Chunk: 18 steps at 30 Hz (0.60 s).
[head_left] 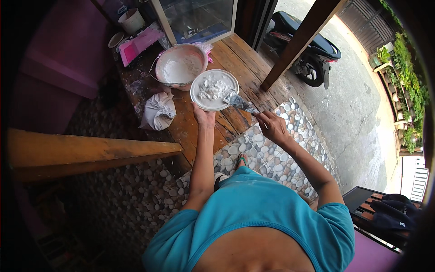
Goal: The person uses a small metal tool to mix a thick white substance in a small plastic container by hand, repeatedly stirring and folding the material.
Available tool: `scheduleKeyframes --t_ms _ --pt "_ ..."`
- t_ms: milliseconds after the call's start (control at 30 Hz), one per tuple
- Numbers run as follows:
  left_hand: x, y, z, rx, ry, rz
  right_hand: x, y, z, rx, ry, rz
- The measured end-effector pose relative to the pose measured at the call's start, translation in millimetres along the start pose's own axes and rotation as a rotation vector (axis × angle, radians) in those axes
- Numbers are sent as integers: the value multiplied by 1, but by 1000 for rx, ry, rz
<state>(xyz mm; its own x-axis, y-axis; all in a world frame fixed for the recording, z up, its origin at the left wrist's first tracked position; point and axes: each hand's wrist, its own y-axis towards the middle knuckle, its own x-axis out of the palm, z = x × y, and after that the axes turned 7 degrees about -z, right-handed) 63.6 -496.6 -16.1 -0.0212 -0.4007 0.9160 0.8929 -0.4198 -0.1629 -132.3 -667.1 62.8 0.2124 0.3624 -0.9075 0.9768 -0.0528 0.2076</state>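
Near the far-left corner of the table (242, 52), whose worn planks run in long seams, an angular pink tray (141, 44) lies tilted. A crumpled white bag (158, 111), soft and deeply creased, sits by the left edge; a nudge could tip it off. Beside it, toward the far edge, a round bucket (182, 51) with a thin handle holds smooth white material; a knock could spill it. Right of that, the left hand (204, 117) grips the near rim of a shallow round container (195, 96), held up over the table. Its lumpy white paste (212, 88) could slide out if that one-sided grip let it tilt. The putty knife (244, 104), flat-bladed and smeared, dips into the paste; pressing hard could lever the container down. The right hand (273, 127), apart from the left, clasps its handle.
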Motion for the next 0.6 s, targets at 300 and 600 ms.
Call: scheduleKeyframes --t_ms 300,600 --pt "-1 0 3 -5 75 18 -34 7 -6 21 48 95" --pt "6 2 6 -16 44 23 1 -14 13 11 -9 59"
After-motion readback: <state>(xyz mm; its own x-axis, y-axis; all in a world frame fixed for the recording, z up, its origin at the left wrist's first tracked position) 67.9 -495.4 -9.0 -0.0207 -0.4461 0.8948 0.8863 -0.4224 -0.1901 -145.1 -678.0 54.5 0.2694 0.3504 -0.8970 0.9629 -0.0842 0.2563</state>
